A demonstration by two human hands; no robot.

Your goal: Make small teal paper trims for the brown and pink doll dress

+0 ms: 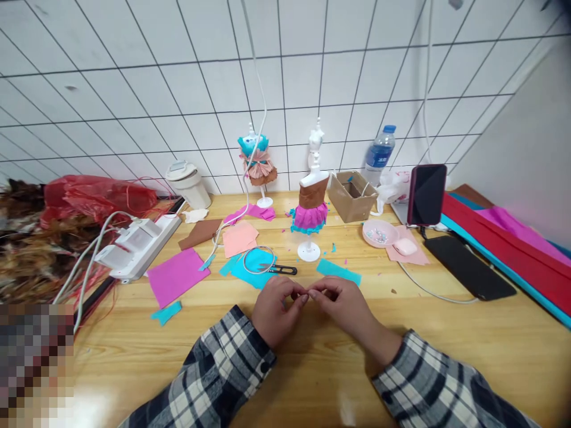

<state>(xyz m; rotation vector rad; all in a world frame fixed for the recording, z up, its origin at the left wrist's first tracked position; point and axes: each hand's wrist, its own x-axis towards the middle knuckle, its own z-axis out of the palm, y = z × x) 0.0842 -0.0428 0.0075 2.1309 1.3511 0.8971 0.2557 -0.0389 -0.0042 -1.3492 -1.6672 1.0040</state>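
Observation:
My left hand point(276, 309) and my right hand point(343, 306) meet fingertip to fingertip over the wooden table point(446, 356), both pinched closed on something too small to make out. Just beyond them lie small scissors point(267, 264) on a teal paper piece point(250, 267) and a teal strip point(339, 272). A white mini mannequin point(311, 202) with a brown top and a pink and teal skirt stands behind the hands. A second mannequin point(256, 163) in teal and brown stands further back.
A pink sheet point(176, 276), peach sheet point(238, 238) and brown sheet point(200, 233) lie at left. A white power strip point(138, 244), a cup point(187, 184) and feathers point(27, 238) fill the far left. A cardboard box point(352, 196), a bottle point(380, 151), a pink dish point(379, 233), two phones point(468, 267) and stacked paper point(513, 244) sit at right.

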